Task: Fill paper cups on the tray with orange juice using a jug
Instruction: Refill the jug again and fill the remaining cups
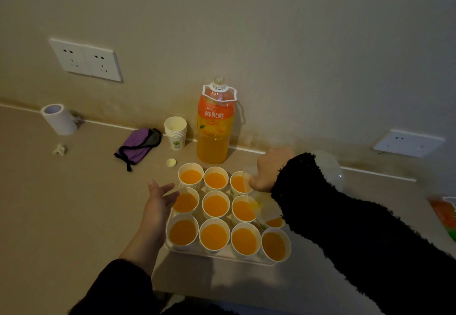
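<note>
On the tray point(218, 257), cups point(214, 250) hold orange juice point(215, 206); the jug point(265, 207) seems near-empty.

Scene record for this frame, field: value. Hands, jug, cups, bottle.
left hand: open, holding nothing, at left edge of the tray
right hand: grips clear jug, tilted over a middle-row cup
cups on tray: eleven visible, all holding juice
bottle: uncapped, upright behind tray
cap: on table, left of bottle
spare cups: stacked beside bottle
</note>
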Tool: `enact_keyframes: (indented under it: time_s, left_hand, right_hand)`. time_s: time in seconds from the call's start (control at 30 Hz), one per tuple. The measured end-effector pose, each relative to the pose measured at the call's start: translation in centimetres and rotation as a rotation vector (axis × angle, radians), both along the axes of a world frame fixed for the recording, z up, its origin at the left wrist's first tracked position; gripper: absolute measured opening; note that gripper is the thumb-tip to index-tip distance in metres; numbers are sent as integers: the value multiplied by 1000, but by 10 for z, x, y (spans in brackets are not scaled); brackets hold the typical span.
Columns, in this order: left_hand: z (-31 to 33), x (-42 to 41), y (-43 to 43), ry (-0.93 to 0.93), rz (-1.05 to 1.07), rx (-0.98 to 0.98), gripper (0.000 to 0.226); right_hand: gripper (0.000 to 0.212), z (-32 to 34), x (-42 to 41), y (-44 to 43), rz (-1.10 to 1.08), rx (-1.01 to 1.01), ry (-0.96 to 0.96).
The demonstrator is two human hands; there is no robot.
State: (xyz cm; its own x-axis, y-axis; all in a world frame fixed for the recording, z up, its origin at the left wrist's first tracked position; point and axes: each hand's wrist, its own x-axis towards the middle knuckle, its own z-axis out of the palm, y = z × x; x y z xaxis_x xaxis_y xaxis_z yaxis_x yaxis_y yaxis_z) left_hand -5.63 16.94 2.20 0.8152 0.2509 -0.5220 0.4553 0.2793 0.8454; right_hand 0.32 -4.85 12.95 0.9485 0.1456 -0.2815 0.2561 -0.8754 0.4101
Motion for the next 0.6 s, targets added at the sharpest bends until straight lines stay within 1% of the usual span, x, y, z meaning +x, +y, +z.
enact_keyframes:
  time_s: [0.23, 0.4, 0.6]
  left_hand:
    - [4, 10, 1, -6, -47, -8, 69]
    - [10, 18, 2, -32, -78, -22, 68]
    - [10, 24, 5, -47, -113, -6, 65]
  right_hand:
    - [46, 1, -1, 2, -63, 26, 36]
    - [39, 4, 1, -12, -240, 181, 62]
    - [34, 7, -1, -38, -347, 257, 27]
